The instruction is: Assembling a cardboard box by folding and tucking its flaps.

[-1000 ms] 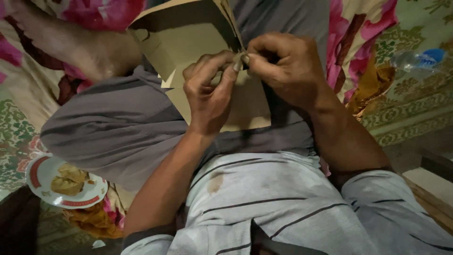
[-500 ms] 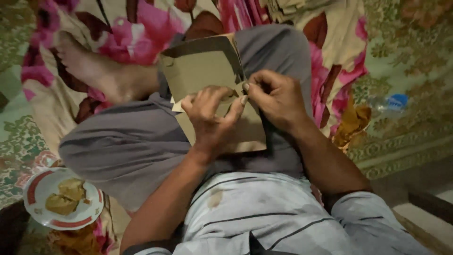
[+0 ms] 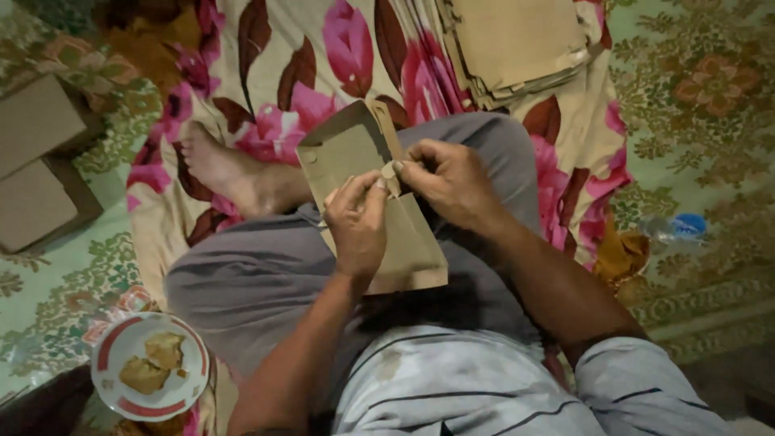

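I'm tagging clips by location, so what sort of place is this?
Probably a home floor used for handwork: a flowered cloth spread over patterned flooring, a stack of flat brown card pieces, and a plate of food.

A patterned green floor (image 3: 710,105) was covered in the middle by a flowered sheet (image 3: 355,48). On the sheet a stack of brown envelopes (image 3: 517,40) was laid. On the floor were seen two boxes (image 3: 36,161), a plate (image 3: 149,375) and a bottle (image 3: 674,228).
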